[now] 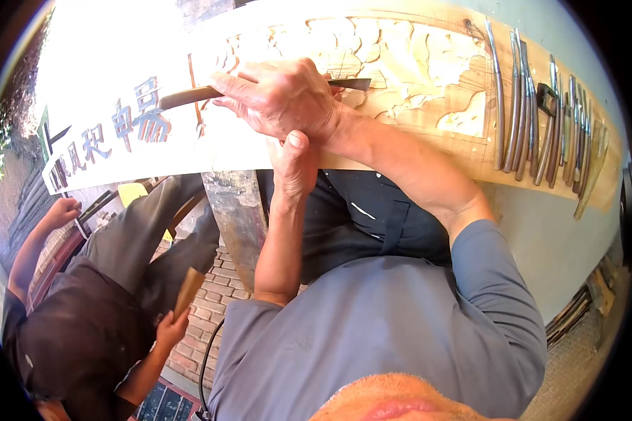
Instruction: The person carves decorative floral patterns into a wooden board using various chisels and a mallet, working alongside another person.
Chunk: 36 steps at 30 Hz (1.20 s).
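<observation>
My right hand [281, 95] is closed around a carving chisel [189, 97]. Its brown wooden shaft sticks out to the left and a dark flat end out to the right. Just below, my left hand [293, 163] is against the right wrist, thumb up, its fingers mostly hidden. Both hands are over a long pale wooden board [400, 144], beside a carved relief of leaf-like shapes [414, 63].
Several chisels [516, 105] lie in a row at the board's right end. Dark carved characters [147, 112] mark the overexposed left part. At lower left, a co-worker [84, 330] holds a wooden piece [188, 291]. A brick floor [207, 316] lies below.
</observation>
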Available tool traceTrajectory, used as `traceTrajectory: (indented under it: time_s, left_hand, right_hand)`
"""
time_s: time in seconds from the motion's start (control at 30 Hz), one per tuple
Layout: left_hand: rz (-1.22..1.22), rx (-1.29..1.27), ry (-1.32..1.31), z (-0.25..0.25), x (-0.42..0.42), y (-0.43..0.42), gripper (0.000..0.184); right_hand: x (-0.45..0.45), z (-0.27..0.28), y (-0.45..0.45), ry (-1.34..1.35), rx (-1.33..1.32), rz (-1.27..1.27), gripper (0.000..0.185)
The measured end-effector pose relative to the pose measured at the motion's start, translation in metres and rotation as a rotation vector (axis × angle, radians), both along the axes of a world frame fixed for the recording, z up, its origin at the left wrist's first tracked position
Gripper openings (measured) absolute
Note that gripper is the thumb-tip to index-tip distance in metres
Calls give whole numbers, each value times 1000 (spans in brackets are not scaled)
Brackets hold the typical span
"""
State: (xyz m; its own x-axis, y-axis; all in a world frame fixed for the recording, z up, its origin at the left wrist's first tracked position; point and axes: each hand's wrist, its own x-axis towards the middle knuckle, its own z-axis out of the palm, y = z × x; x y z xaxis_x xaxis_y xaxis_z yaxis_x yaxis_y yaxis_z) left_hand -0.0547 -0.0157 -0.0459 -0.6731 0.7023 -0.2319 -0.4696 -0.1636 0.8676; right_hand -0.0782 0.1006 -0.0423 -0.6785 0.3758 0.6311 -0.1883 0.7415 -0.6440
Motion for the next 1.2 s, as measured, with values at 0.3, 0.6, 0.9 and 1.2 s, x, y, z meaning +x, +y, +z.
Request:
traceTrajectory:
  time_s: [0.3,0.6,0.9,1.2]
  left_hand:
    - [87,-43,49,-5,-5,26,123]
    - [115,-94,79,-11,-7,33,110]
    - [96,-137,144,-7,-10,42,103]
    - [67,-217,169,6,-11,48,95]
  right_hand:
    - [-9,-10,17,-143,-60,64,27]
    - [-16,-15,23,-120,-131,75,23]
    - [-18,-17,22,-161,-136,21,25]
    - [-17,-15,26,-172,-162,5,27]
